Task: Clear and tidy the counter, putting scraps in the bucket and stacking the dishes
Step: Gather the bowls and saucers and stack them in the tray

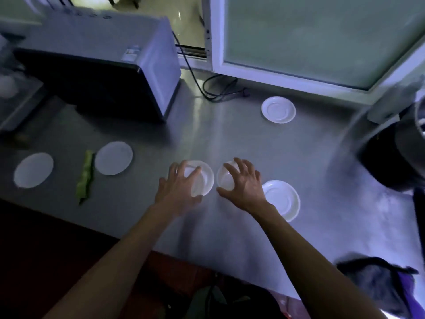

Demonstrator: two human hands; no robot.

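Both hands spread open over two small white dishes mid-counter (230, 139): left hand (178, 184) on one dish (205, 180), right hand (243, 180) on the other (223, 180). Green scrap (85, 176) lies left between two plates (113, 157), microwave (101, 65) behind.

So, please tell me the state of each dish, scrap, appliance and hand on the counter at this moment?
Left hand: spread over the left bowl, grip unclear.
Right hand: spread over the right bowl, grip unclear.
Near saucer: flat, empty, unstacked.
Far saucer: flat, empty, alone.
Two left plates: flat, apart, unstacked.
Green scrap: lying on the counter.
Microwave: door shut.
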